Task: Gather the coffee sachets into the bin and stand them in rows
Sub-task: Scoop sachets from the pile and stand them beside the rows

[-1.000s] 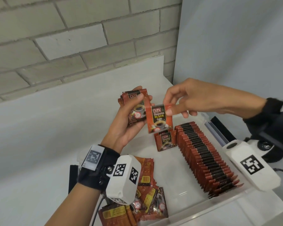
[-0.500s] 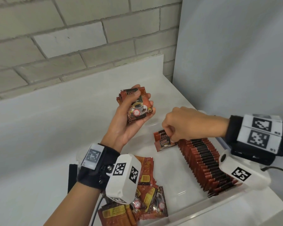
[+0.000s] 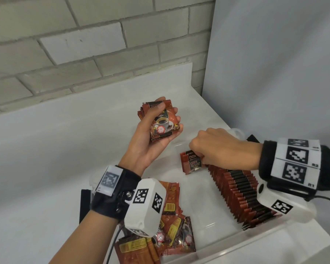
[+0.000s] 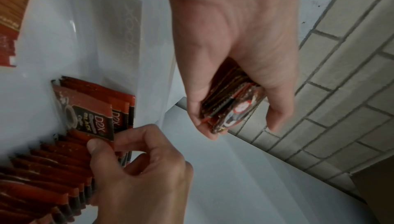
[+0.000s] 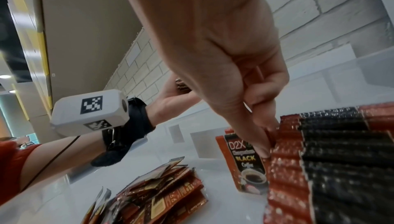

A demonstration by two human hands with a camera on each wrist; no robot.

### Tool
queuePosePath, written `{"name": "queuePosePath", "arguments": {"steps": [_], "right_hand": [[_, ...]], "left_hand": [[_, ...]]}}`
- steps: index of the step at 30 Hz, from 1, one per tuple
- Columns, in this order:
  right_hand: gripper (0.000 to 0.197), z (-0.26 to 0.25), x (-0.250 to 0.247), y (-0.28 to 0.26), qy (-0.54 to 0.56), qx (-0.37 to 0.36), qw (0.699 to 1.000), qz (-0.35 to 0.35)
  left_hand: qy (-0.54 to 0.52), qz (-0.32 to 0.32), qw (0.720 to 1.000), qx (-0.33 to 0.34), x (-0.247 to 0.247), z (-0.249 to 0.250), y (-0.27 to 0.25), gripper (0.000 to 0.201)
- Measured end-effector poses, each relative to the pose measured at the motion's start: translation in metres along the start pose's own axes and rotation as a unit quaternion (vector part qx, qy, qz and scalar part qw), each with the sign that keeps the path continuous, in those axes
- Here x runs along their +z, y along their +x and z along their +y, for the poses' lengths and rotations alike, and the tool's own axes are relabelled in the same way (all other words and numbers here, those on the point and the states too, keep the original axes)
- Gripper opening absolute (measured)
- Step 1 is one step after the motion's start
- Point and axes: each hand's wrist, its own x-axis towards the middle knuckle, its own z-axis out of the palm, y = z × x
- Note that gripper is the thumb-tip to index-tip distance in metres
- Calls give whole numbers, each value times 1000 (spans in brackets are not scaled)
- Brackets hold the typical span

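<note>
Red foil: the right hand (image 3: pixel 215 147) pinches the top edge of a red-and-black D2X coffee sachet (image 3: pixel 193 165), standing it upright at the far end of the long row of standing sachets (image 3: pixel 242 195) inside the clear plastic bin (image 3: pixel 274 232). Left of it and higher, the left hand (image 3: pixel 151 138) clasps a small stack of matching sachets (image 3: pixel 160 121), nearer than the loose flat pile (image 3: pixel 171 221) for the next pick.

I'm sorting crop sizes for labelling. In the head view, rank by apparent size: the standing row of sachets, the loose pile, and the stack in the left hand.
1. standing row
2. loose pile, though the wrist camera hides part of it
3. stack in the left hand
</note>
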Motion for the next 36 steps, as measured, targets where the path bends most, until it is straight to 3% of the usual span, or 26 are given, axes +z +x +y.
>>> {"name": "queuePosePath", "arguments": {"steps": [5, 10, 18, 27, 33, 36], "right_hand": [[12, 7, -1, 2, 23, -2, 999, 30], [18, 9, -2, 2, 51, -1, 998, 34], [4, 13, 1, 5, 45, 5, 998, 54], [31, 5, -2, 1, -22, 11, 998, 65], [8, 10, -7, 2, 39, 27, 997, 61], [11, 21, -14, 3, 121, 44, 990, 57]], "left_hand": [[0, -4, 1000, -2, -2, 0, 1, 11], [0, -7, 1000, -1, -1, -1, 0, 15], [-13, 10, 1000, 7, -4, -2, 2, 30], [-1, 1, 1000, 8, -4, -2, 2, 29], [1, -5, 1000, 9, -5, -3, 3, 27], [32, 6, 999, 5, -3, -3, 2, 23]]}}
